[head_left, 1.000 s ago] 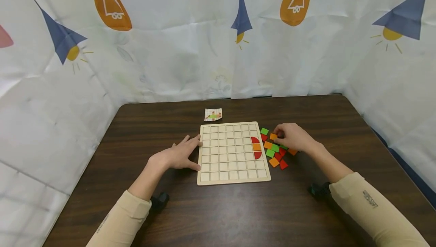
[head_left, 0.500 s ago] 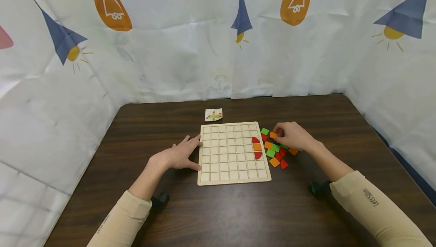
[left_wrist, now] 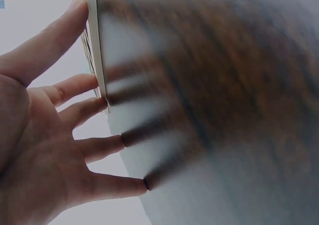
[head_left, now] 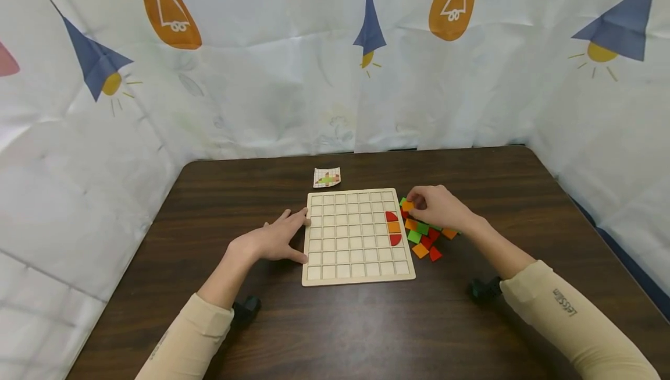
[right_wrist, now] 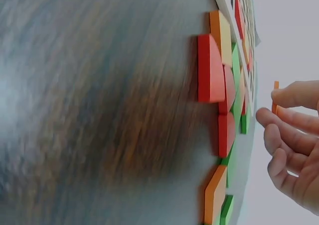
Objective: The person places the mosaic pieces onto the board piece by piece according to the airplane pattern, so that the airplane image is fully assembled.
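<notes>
Though aloft, orange tile within grip.

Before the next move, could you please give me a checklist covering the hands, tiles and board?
1. Orange tile secured by the right hand: ok, pinched between thumb and fingers.
2. Grid board within the left hand's touch: ok, thumb and fingertips meet its left edge.
3. Free cells on the board: ok, most are bare.
4. Loose tiles sorted by colour: not ok, red, green and orange lie mixed.
5. Exact cells on the patterned card: cannot tell, too small here.
</notes>
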The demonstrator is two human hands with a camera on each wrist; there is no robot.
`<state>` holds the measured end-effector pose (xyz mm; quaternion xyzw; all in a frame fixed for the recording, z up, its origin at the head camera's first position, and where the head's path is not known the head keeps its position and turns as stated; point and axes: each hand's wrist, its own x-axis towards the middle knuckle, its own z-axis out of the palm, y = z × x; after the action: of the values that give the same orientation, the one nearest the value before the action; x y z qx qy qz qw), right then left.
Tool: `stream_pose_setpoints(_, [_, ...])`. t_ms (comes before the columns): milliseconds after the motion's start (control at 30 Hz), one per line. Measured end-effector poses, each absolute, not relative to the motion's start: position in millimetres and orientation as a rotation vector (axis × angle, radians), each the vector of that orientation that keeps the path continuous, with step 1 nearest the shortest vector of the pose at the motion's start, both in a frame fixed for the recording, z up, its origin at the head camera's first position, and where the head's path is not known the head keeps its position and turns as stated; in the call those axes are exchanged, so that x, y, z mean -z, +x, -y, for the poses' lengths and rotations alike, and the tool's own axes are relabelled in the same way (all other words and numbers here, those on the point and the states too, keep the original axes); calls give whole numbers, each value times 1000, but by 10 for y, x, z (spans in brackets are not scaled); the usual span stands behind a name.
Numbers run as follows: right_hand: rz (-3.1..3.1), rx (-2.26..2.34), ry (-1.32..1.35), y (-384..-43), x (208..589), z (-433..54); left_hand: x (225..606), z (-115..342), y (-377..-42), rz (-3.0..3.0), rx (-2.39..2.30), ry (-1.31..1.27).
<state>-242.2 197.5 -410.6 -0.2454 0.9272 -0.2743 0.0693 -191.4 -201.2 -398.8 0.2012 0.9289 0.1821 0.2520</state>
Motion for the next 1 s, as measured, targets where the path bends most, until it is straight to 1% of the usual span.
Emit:
stream_pose_setpoints(400, [-2742,843,-868,-2332,4095,-1792,3982,2008,-1912,-2528,-491,567])
stream_pose_setpoints(1000, [-2703,859,-915,-2249,4143,-1575,4008,2026,-1928,-2562,-431,606])
